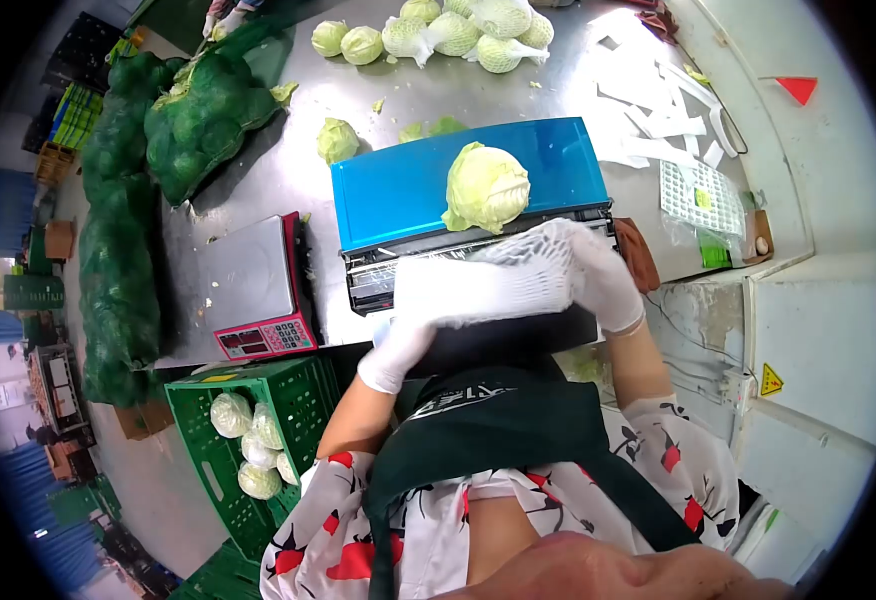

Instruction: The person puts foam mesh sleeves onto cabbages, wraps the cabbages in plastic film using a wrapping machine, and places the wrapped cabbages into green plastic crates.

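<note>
A white foam net sleeve (478, 288) is stretched sideways between my two gloved hands, in front of a blue-topped machine (388, 190). My left hand (400, 352) is closed on the sleeve's lower left end. At its other end, my right hand (603, 278) grips the sleeve where the mesh spreads open; some fingers are hidden by the netting. A bare cabbage (488, 188) rests on the blue top, just beyond the sleeve and apart from both hands.
Netted cabbages (503, 53) and a loose cabbage (337, 140) lie farther back. A scale (258, 275) stands left, near green mesh sacks (203, 120). A green crate (303, 400) holds wrapped cabbages. Foam sleeves (658, 110) lie right. Another person's hands (226, 18) show at upper left.
</note>
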Demonstrator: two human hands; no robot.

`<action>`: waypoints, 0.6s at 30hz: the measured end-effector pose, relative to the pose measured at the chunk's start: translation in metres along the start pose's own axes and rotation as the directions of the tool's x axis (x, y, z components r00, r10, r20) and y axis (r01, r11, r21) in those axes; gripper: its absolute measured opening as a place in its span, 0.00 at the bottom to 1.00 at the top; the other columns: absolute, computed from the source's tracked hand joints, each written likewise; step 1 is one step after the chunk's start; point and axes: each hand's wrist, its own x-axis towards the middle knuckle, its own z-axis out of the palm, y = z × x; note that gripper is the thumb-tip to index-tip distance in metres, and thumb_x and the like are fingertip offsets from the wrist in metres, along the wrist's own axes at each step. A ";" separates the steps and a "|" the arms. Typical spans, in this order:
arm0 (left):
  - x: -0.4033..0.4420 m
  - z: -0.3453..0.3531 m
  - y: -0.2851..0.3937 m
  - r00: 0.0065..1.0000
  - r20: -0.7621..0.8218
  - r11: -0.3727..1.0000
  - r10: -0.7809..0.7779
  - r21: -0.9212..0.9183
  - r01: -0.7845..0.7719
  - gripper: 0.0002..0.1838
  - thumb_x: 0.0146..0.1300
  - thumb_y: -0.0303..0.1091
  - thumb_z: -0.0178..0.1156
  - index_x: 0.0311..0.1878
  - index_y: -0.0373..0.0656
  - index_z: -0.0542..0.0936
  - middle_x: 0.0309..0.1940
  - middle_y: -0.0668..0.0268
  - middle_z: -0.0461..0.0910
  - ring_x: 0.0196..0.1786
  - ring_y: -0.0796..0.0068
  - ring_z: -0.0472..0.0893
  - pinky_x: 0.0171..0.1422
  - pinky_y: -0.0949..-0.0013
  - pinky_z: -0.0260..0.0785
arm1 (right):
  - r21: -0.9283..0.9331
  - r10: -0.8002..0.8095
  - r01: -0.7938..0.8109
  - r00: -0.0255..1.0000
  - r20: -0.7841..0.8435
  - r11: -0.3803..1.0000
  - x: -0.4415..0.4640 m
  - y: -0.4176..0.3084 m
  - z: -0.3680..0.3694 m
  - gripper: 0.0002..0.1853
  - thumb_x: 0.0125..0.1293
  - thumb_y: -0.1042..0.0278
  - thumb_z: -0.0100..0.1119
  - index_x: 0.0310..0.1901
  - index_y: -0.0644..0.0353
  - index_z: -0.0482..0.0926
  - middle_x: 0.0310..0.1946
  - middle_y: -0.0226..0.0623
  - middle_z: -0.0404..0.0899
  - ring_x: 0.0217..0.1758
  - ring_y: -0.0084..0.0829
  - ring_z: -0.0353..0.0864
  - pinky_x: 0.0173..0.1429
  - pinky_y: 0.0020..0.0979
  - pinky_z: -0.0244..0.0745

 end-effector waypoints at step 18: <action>0.216 -0.055 -0.079 0.789 -0.598 0.986 -0.139 -0.007 0.169 0.29 0.76 0.53 0.49 0.52 0.33 0.84 0.34 0.58 0.85 0.37 0.73 0.81 0.43 0.67 0.73 | -0.720 -0.472 -0.056 0.720 -0.509 0.692 0.138 0.051 -0.105 0.36 0.79 0.39 0.45 0.45 0.74 0.83 0.35 0.42 0.87 0.39 0.25 0.78 0.46 0.33 0.75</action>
